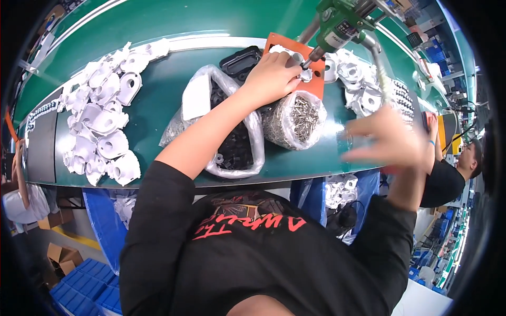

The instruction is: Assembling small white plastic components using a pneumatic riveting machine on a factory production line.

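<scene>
My left hand [271, 76] is closed on a white plastic part [306, 75] on the orange plate [295, 44], right by the spindle tip of a green bench press [337, 31]. Motion smears my right hand [387, 139], which hangs over the bench's front right with its fingers apart and nothing visible in them. Above it is the press's blurred lever [383, 79]. A clear bag of metal screws [304, 118] stands between my hands. Under my left forearm lies a plastic bag [256, 142] of small black parts.
White plastic parts pile up on the green bench at left [105, 113] and behind the right hand [358, 79]. A black tray [240, 60] lies behind the bags. Blue-lined bins [103, 226] stand below the front edge. A person [453, 174] works at far right, another at far left.
</scene>
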The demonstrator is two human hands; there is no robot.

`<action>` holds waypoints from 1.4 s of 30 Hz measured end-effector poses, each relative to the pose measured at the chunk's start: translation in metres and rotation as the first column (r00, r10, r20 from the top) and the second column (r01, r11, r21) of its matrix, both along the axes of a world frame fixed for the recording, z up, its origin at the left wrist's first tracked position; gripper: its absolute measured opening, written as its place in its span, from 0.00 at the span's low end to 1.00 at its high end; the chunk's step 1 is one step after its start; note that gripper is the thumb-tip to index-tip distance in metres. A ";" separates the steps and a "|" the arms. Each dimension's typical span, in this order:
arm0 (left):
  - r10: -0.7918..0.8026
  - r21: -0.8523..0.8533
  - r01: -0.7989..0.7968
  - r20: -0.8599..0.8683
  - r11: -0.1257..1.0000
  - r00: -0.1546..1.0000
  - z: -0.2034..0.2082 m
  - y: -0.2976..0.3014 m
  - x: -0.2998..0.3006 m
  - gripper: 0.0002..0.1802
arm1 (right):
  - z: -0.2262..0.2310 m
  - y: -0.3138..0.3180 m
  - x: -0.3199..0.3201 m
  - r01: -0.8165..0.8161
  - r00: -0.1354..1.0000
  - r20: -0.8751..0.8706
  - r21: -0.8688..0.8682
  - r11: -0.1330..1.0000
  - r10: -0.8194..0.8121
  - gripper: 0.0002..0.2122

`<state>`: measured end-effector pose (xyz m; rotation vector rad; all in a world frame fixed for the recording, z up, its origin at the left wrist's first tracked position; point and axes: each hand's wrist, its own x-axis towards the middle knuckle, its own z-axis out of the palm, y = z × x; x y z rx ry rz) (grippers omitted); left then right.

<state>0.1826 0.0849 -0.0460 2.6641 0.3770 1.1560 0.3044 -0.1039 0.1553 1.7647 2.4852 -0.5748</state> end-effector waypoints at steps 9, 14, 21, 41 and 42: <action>-0.121 -0.352 0.092 -0.059 0.932 0.991 0.013 0.008 0.020 0.23 | 0.021 0.003 0.033 0.207 0.762 -0.647 0.200 0.958 -0.030 0.25; 0.008 -0.099 -0.034 -0.250 0.995 0.968 0.021 0.030 0.023 0.24 | 0.050 0.078 0.129 0.415 0.012 -0.950 0.290 0.862 0.314 0.21; -0.096 -0.023 0.094 -0.368 0.995 0.925 0.059 0.028 0.037 0.34 | -0.025 0.096 0.149 0.734 -0.187 -0.970 -0.242 0.635 -0.153 0.24; 0.376 -0.137 -0.429 -0.297 0.893 0.878 0.063 -0.003 -0.229 0.25 | -0.206 0.028 0.106 0.858 0.509 -0.553 0.267 0.438 -0.660 0.15; 0.412 -0.176 -0.493 -0.355 0.852 0.839 0.070 -0.016 -0.256 0.24 | -0.205 0.014 0.100 0.890 0.454 -0.567 0.256 0.376 -0.688 0.14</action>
